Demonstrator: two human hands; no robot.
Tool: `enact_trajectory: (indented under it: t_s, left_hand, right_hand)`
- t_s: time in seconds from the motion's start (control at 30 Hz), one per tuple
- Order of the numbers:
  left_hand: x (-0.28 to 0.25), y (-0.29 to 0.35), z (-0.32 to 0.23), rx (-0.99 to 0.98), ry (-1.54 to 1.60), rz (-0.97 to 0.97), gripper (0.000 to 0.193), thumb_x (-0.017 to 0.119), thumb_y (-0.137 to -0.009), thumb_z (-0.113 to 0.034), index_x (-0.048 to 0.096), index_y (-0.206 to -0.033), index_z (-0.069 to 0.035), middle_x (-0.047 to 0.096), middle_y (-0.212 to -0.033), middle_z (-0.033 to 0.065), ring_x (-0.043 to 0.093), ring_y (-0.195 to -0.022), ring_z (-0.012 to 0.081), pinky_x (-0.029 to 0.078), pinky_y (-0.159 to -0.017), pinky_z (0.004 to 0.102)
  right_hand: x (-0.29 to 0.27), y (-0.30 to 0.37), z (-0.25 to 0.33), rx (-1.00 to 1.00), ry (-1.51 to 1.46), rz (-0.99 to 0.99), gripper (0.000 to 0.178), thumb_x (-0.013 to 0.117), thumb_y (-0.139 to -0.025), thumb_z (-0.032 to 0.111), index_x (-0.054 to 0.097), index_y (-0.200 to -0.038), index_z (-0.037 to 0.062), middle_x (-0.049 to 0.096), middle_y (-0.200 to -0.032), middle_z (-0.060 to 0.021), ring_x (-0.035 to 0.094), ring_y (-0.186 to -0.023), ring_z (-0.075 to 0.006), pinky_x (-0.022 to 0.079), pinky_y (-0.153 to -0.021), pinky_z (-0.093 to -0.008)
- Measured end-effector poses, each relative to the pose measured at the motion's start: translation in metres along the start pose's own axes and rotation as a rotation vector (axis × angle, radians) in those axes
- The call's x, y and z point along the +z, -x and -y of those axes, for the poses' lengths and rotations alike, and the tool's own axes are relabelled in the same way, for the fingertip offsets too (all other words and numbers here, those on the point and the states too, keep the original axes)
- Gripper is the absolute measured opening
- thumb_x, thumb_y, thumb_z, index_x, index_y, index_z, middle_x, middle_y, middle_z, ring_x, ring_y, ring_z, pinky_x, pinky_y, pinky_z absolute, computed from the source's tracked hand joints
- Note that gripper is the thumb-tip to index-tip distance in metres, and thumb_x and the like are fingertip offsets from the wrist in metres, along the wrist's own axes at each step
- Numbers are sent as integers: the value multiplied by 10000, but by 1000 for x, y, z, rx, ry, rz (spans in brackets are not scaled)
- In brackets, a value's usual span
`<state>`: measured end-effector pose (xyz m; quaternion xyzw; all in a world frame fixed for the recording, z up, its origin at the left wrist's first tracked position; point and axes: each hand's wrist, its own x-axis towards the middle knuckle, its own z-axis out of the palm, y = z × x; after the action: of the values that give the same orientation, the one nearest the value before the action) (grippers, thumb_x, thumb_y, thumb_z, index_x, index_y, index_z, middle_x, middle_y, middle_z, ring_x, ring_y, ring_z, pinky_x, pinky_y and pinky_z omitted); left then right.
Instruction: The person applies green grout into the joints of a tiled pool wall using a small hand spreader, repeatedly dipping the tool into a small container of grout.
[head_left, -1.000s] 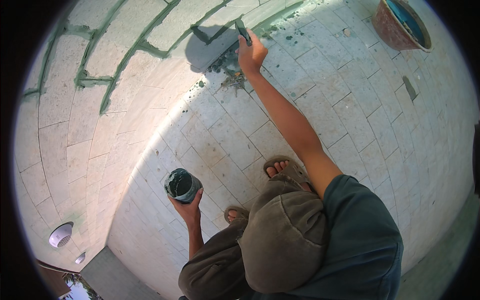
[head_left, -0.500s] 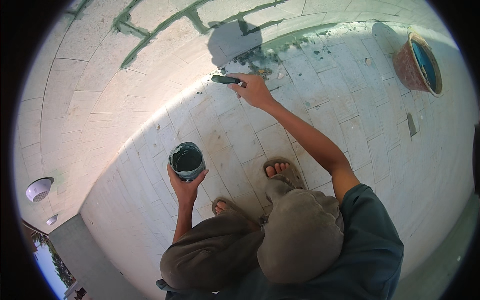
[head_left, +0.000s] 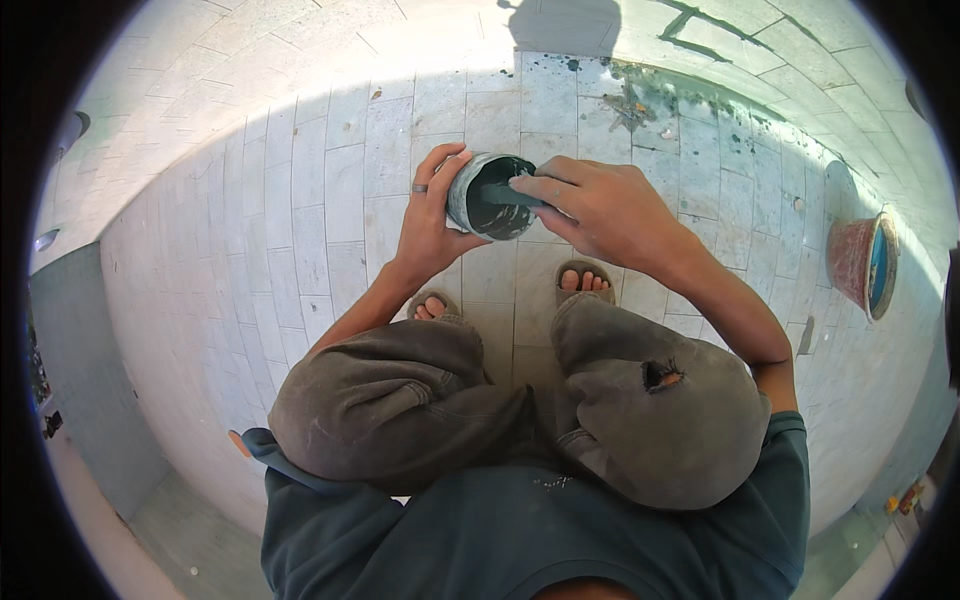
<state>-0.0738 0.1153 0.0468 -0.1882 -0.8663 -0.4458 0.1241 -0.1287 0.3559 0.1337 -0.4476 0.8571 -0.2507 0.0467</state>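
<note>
My left hand (head_left: 430,220) is wrapped round a small round tub (head_left: 463,196), tipped with its mouth toward the right. Dark green paste coats the tub's inside. Between the thumb and fingers of my right hand (head_left: 615,210) is a flat, green-smeared spreader (head_left: 507,193), whose far end reaches into the tub's mouth. Its exact kind is hidden by the paste and my fingers. Both hands are held out in front of my knees, above the tiled floor.
A reddish-brown bucket (head_left: 850,262) with something blue inside stands at the right. Green splashes and bits of debris (head_left: 632,106) dot the floor by the wall. Fresh green joint lines (head_left: 705,40) run between the wall's blocks. My sandalled feet (head_left: 585,280) are below the tub.
My right hand has come back from near the wall and put the spreader into the tub. The left hand has raised and tilted the tub. The view has swung left.
</note>
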Motion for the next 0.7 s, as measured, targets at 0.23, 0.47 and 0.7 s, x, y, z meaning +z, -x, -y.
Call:
enact_trajectory:
  t_s: [0.23, 0.47, 0.7]
  left_hand:
    - [-9, 2, 1, -1, 7, -8, 979, 924, -550, -129, 418, -1388, -113, 415, -1398, 157, 463, -1262, 371, 466, -998, 446]
    - [-9, 4, -5, -252, 124, 147, 964, 927, -592, -245, 412, -1396, -109, 482, -1370, 163, 505, -1238, 362, 456, -1009, 455]
    - [-5, 4, -5, -249, 72, 262, 989, 937, -567, -227, 421, -1395, -65, 533, -1338, 167, 556, -1200, 344, 454, -1019, 433]
  right_hand:
    - [31, -15, 21, -54, 192, -42, 312, 643, -791, 75, 646, -1102, 53, 610, -886, -98, 683, -765, -239, 548, -571, -362]
    - [18, -31, 8, -111, 218, 131, 291, 638, -810, 73, 650, -1101, 52, 615, -927, -112, 685, -732, -254, 544, -570, -358]
    - [26, -25, -11, -133, 184, 481, 301, 653, -852, 119, 653, -1151, 85, 626, -946, -108, 677, -730, -263, 535, -596, -374]
